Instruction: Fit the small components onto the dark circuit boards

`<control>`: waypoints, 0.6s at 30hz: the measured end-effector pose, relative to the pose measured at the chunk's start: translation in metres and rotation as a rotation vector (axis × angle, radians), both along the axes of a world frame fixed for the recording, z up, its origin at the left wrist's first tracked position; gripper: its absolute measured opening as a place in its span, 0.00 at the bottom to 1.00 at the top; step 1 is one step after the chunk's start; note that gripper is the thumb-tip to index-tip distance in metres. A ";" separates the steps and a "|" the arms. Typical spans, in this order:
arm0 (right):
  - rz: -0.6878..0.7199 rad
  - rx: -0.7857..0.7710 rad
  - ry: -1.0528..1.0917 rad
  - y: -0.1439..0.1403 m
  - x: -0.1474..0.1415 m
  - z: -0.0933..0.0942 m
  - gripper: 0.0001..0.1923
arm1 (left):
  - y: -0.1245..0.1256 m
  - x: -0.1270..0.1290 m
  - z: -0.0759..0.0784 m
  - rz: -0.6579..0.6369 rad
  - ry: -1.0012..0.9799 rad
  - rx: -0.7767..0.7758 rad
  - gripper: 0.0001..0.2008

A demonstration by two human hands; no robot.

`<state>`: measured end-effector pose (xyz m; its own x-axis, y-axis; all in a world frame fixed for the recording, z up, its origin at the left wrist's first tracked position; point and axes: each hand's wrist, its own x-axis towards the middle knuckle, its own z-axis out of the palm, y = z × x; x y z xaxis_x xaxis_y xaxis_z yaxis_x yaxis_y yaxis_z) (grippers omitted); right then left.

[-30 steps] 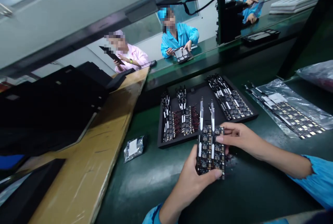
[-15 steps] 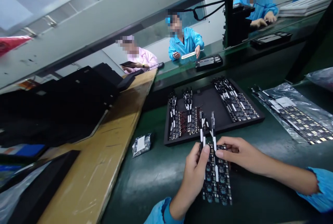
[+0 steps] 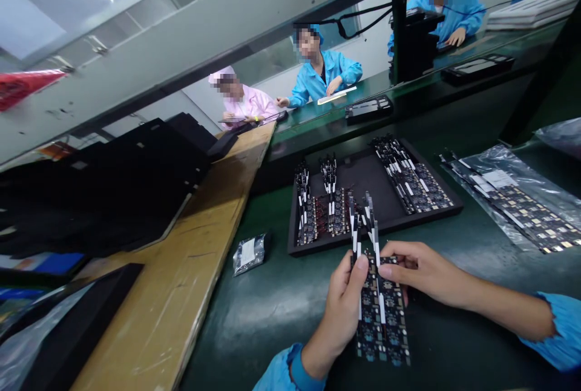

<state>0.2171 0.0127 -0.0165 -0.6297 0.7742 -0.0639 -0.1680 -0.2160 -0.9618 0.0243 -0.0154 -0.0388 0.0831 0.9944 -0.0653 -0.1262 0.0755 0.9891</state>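
Observation:
A dark circuit board panel (image 3: 385, 330) with white-labelled strips rising from its far end is held above the green bench. My left hand (image 3: 344, 294) grips its left edge, thumb flat on the upper face. On the opposite side my right hand (image 3: 415, 270) pinches the upper right edge between thumb and fingers; some fingertips are hidden behind the panel. Just beyond my hands lies a black tray (image 3: 363, 176) with similar circuit boards (image 3: 411, 179) on its right. Two more rows of boards (image 3: 333, 203) with reddish wires fill its left part.
More circuit boards (image 3: 521, 209) lie on a clear plastic bag (image 3: 494, 158) at right. A small silvery packet (image 3: 249, 253) rests left of the tray. A tan board (image 3: 181, 294) borders the bench. Co-workers (image 3: 324, 70) sit across the far bench.
The panel and both hands have shifted barely in view, with the grip kept. Across the bench, the co-worker in blue has lowered a pale strip to the surface.

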 end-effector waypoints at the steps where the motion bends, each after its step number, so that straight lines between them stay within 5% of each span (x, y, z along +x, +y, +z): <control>1: 0.000 -0.003 0.001 0.000 0.000 -0.001 0.06 | 0.000 0.000 0.000 0.000 -0.005 0.001 0.15; 8: -0.082 0.033 -0.044 0.007 -0.002 -0.001 0.10 | 0.004 0.005 -0.002 0.105 0.040 0.054 0.15; 12: -0.241 0.037 -0.018 0.017 0.002 0.004 0.23 | 0.010 0.002 -0.001 0.200 0.033 0.095 0.17; 15: -0.431 0.078 0.010 0.022 0.008 0.009 0.19 | 0.015 -0.002 0.001 0.299 0.015 0.122 0.19; 18: -0.357 0.141 -0.032 0.019 0.008 0.012 0.17 | 0.019 -0.004 0.005 0.360 -0.009 0.137 0.20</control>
